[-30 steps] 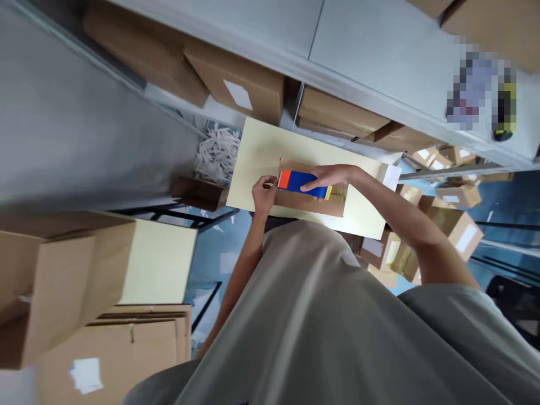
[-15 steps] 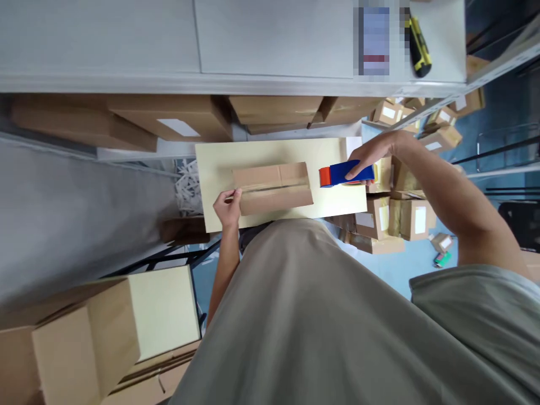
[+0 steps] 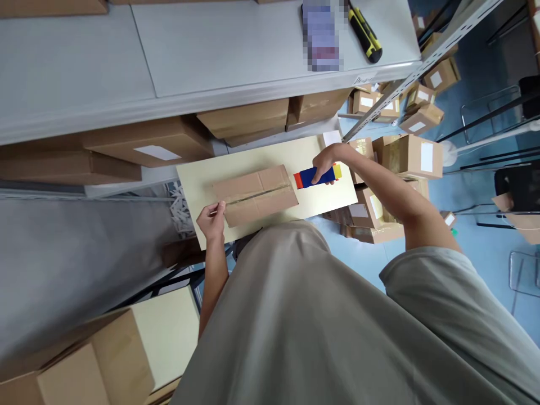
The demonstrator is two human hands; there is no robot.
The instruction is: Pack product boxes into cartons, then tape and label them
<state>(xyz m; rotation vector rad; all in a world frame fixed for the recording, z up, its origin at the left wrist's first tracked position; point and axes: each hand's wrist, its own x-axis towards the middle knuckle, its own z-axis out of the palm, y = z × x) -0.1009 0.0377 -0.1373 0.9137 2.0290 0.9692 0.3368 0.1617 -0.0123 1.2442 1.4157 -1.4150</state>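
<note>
Gripping a blue handheld tool in the right hand, with fingers closed around the blue body and thumb laid along the top. Pointing toward the carton with the red end, outward with the yellow end. Held over the right part of the cream tabletop, just beside the carton but apart from it. Pinching the near left end of the flat brown carton in the left hand, right by the middle seam, with thumb and fingertips clamped on the edge. Lying closed on the tabletop between the two hands, slightly slanted, with shiny tape along the seam. At the far right corner of the tabletop, a white sheet. Beyond, on the grey shelf, a pixelated phone-like item and, to the right of it, a black-and-yellow cutter. Below that shelf, a row of brown boxes. Off the left end of the tabletop, lower down, white paper strips. To the right, labelled cartons stacked above a blue floor. At the lower left, a large brown box beside a pale board.
</note>
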